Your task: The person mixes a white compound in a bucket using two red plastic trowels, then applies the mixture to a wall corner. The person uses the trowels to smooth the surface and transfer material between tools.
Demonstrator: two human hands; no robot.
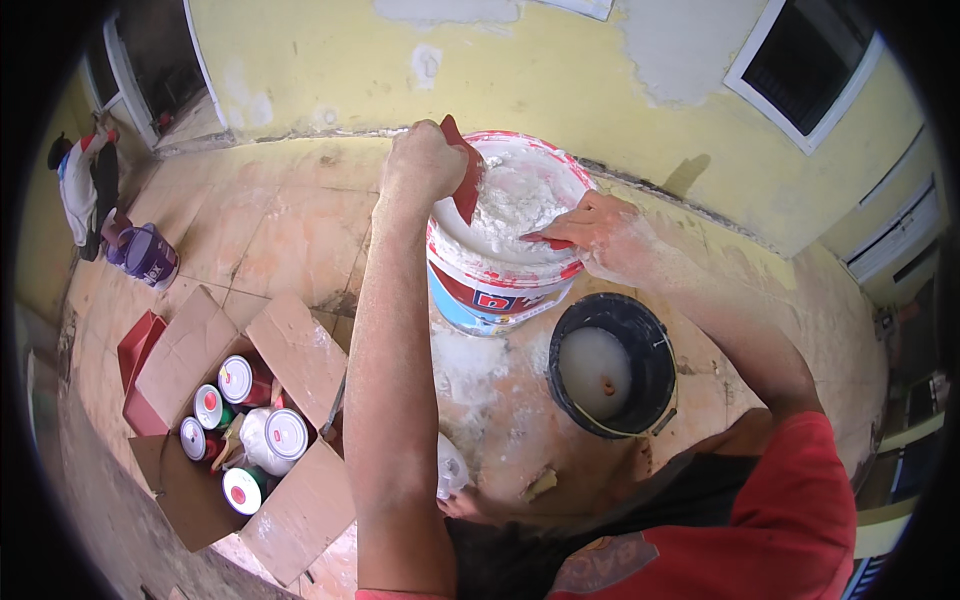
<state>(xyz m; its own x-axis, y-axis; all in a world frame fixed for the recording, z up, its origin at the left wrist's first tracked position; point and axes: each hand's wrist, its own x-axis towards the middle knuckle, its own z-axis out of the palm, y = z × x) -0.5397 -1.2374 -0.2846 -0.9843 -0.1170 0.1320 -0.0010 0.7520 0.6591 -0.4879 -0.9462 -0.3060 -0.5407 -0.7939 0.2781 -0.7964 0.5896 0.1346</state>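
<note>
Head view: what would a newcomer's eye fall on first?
A large bucket of white paste stands at upper centre, where the left hand holds a red scraper and the right hand another red tool. Below and right sits a black bucket of cloudy liquid; at lower left, an open box holds cans.

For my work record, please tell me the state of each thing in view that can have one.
White bucket: open, holding white paste
Black bucket: open, partly filled with cloudy liquid
Cardboard box: open, flaps spread
Cans: upright, lids on
Purple bucket: upright, lid unclear
Left hand: shut on flat red tool
Right hand: shut on small red tool
</note>
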